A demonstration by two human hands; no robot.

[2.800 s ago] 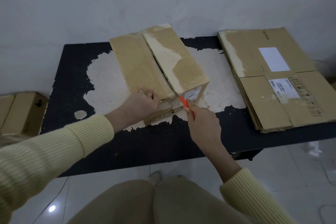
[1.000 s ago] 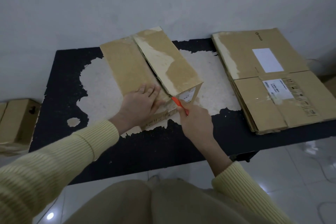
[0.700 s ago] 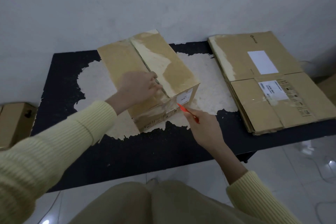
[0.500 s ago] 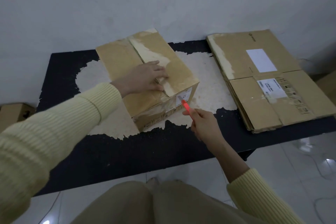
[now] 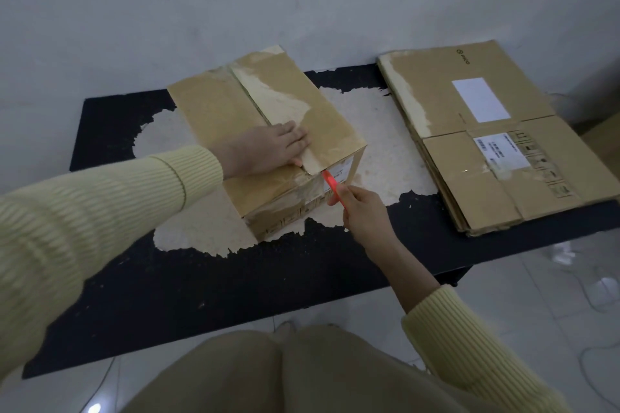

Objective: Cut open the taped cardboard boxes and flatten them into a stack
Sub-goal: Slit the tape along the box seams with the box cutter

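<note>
While my left hand (image 5: 268, 151) presses flat on the taped box (image 5: 265, 131) at mid-table (image 5: 201, 285), my right hand (image 5: 360, 211) pinches the orange cutter (image 5: 330, 183) at its near top edge.

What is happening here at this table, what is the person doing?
A person in a yellow sweater is opening a cardboard box that stands on the black table. The left hand lies flat on top of it, fingers straight. The right hand grips a red cutter, its tip at the near top edge where the closed flaps meet. A stack of flattened boxes lies to the right.
</note>
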